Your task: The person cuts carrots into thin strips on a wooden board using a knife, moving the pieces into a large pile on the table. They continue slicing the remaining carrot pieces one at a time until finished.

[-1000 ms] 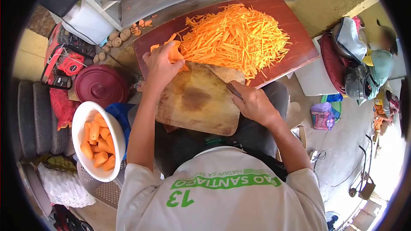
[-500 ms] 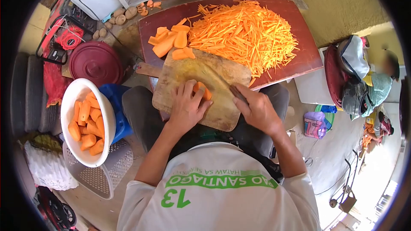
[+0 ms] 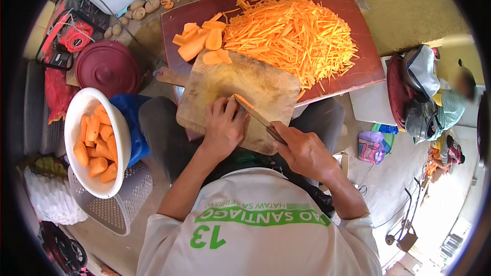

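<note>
On the wooden cutting board, my left hand holds a carrot piece down, its fingers curled over most of it. My right hand grips the handle of a knife. The blade points up and left and lies along the carrot, with a thin orange strip showing beside it. Beyond the board, a large heap of carrot strips covers much of the red tabletop. Thick carrot slices are piled at the heap's left.
A white basin of carrot chunks stands at my left, above a grey perforated basket. Behind it are a blue container and a dark red lid. Bags are at the right; another person is far right.
The knife has moved left and down from the board's right part onto the carrot by my left fingers. My left fingers are now more curled. The view has shifted slightly.
</note>
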{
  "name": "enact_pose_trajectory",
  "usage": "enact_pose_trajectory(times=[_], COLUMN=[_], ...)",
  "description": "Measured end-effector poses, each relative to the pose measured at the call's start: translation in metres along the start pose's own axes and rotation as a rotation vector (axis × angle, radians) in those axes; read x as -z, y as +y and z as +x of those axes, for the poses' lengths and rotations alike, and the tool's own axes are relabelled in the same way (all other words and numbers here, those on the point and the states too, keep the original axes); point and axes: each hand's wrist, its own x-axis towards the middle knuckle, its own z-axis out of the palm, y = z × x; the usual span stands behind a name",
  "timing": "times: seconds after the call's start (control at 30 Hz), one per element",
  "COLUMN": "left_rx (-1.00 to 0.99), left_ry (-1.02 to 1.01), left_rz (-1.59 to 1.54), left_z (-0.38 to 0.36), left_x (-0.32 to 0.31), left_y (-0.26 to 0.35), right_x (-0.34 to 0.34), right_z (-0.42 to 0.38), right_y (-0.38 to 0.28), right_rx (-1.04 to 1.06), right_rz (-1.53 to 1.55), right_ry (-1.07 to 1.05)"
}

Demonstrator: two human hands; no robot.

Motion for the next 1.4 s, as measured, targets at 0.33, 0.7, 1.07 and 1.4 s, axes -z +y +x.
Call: enact_pose_trajectory(times=[0.33,0.7,1.07,1.4], left_rx=[-0.028,-0.056,-0.048,-0.021], left_ry=[-0.045,0.048,0.043,0.028], left_rz=[0.045,0.067,0.062,0.065], left_z=[-0.001,-0.002,-0.003,-0.002], left_x=[-0.001,-0.001,-0.002,-0.004], left_y=[-0.001,0.0,0.0,0.001], right_x=[-0.02,-0.016,-0.025,-0.026], right_z=[0.044,0.036,0.044,0.036], right_y=[0.011,0.009,0.013,0.011], right_rx=[0.015,-0.051,0.073,0.083], right_rz=[-0.011,-0.017,-0.062,-0.078], right_ry=[0.004,-0.044,-0.008,-0.017])
